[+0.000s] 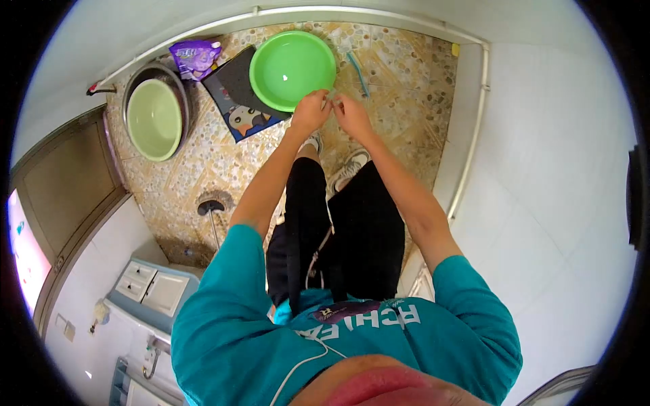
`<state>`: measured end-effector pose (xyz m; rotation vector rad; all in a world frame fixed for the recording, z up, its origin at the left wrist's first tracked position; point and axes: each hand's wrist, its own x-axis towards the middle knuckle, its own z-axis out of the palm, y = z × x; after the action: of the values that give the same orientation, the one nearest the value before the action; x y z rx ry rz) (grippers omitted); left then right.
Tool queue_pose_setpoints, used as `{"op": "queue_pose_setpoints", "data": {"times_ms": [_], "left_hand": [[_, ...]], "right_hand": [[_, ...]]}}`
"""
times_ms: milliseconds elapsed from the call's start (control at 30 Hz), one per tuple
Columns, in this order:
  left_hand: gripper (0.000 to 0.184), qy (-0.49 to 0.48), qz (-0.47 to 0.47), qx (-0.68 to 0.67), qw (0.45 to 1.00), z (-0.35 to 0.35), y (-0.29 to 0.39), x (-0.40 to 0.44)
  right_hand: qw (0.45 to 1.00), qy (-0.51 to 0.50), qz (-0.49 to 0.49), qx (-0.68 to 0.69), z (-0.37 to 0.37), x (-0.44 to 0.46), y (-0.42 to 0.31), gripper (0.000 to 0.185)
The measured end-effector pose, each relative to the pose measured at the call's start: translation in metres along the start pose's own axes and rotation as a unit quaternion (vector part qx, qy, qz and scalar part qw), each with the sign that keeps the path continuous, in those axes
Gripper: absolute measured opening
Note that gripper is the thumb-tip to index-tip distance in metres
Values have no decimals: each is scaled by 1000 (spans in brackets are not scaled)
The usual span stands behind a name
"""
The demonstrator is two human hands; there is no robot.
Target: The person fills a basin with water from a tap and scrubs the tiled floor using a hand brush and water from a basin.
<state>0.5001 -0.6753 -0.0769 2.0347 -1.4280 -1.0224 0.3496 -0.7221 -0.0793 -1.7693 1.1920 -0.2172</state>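
Observation:
My left hand (311, 111) is closed, its fingertips pinched together in front of the lower right rim of a bright green basin (265, 96). Close beside it, my right hand (352, 116) is also closed, fingers bent toward the left. The fingertips of both hands nearly meet. A small pale thing may be between them, too small to make out. Water seems to shine inside the green basin, which stands partly on a dark mat (233, 81) with a cartoon face. To the right of the basin, a thin blue-green strip (359, 73) lies on the tiled floor.
A pale green basin (154, 122) sits in a metal basin (185, 91) at the left. Behind them lies a purple bag (194, 58). A long-handled brush or broom (210, 206) is on the floor. A cabinet (152, 287) and a door (74, 183) are at the left.

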Motion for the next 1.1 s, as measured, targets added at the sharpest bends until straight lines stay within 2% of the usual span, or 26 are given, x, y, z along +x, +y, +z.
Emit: {"op": "queue_pose_setpoints", "data": {"times_ms": [67,167,233,267,333,367,433,467,533,567,600,633,667,700,733,767,800,833,867,900,933,1000,1033,1067,1100], "left_hand": [[31,5,41,31,999,27,-37,33],[38,-8,52,72,996,67,-91,73],[42,-4,69,106,992,81,-118,102],[45,10,48,105,993,87,-127,108],[49,23,30,107,994,109,-163,123],[50,79,31,117,990,119,-189,132],[53,174,17,125,977,135,-233,144],[53,179,18,126,976,141,-250,149],[54,267,-20,163,950,159,-283,154],[56,288,-18,170,942,164,-300,158],[56,287,-20,167,943,169,-315,163],[52,274,-80,124,950,173,-325,168],[49,257,-139,81,953,182,-332,173],[49,251,-144,79,954,184,-317,173],[45,218,-148,-243,934,173,-278,176],[41,168,-137,-538,815,156,-243,181],[41,169,-136,-536,816,140,-217,187],[35,176,-94,-577,792,127,-193,192],[30,182,-56,-618,763,120,-177,191],[33,192,-62,-621,758,112,-177,197],[33,187,-57,-622,758,111,-182,197],[38,189,-56,-408,892,120,-195,195],[43,133,-68,-295,944,123,-186,186],[43,130,-80,-293,944,140,-180,170],[48,164,17,-63,984,164,-171,158]], "right_hand": [[1000,-10,-10,-11,20,41,34,22],[997,3,1,-71,49,97,106,24],[984,40,23,-174,62,132,160,25],[984,38,24,-172,67,138,186,25],[943,56,16,-328,73,148,238,35],[943,55,14,-326,80,151,261,35],[930,127,-5,-344,99,153,304,45],[930,129,-9,-344,104,158,322,45],[945,150,-42,-288,110,162,343,49],[945,149,-41,-289,114,164,352,49],[970,120,-2,-214,112,166,352,49],[986,89,36,-137,110,170,354,50],[985,88,38,-141,110,173,355,50],[986,130,-4,-108,113,168,357,48],[981,172,-47,-70,116,163,356,46],[982,169,-44,-67,115,159,348,46],[988,152,11,-27,109,156,334,43],[988,136,67,12,104,152,326,41],[988,135,70,12,103,144,324,41],[988,143,53,-7,103,137,325,37],[987,157,32,-26,100,137,322,33],[985,166,40,-6,98,136,316,35],[986,159,57,18,101,129,310,38],[987,149,64,21,102,125,304,38],[990,131,48,33,99,131,292,41]]}}
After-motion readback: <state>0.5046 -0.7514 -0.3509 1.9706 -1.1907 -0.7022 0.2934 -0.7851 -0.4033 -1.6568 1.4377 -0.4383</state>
